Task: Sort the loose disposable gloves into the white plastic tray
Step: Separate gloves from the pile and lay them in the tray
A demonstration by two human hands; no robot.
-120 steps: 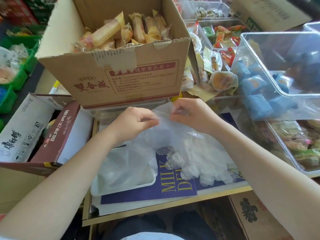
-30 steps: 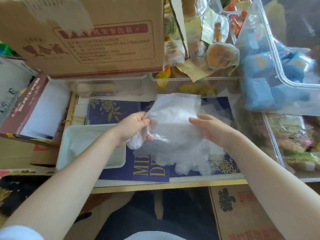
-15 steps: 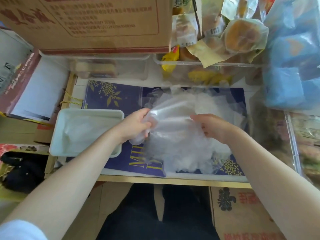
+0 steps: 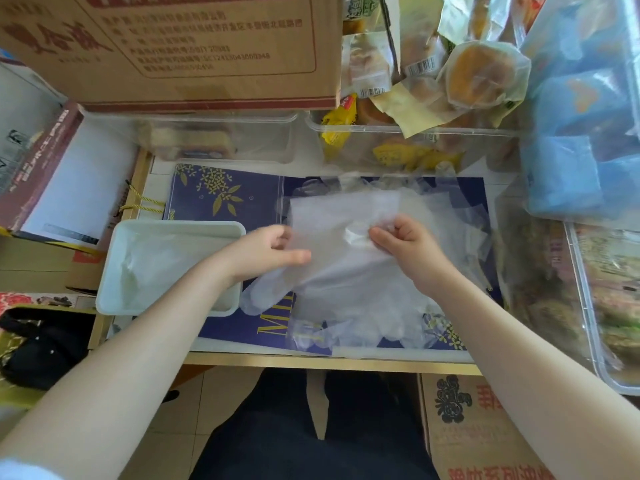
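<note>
Head view is taken looking down on a low table, and places are given relative to the white plastic tray (image 4: 114,271). Inside the tray a few clear gloves (image 4: 156,261) are already laid flat. Just right of the tray's right wall, the left hand (image 4: 273,249) is seen with thumb and fingers pinched on the left edge of one disposable glove (image 4: 343,244). Further right of the tray, the right hand (image 4: 403,239) is curled, pinching the same glove near its middle, so the glove is held spread between both hands above the loose pile (image 4: 363,306) on the blue mat (image 4: 225,199). The step in hand is judged to be separating and flattening one glove. Next, a leftward carry to the tray would be needed, with the thin film kept from folding.
</note>
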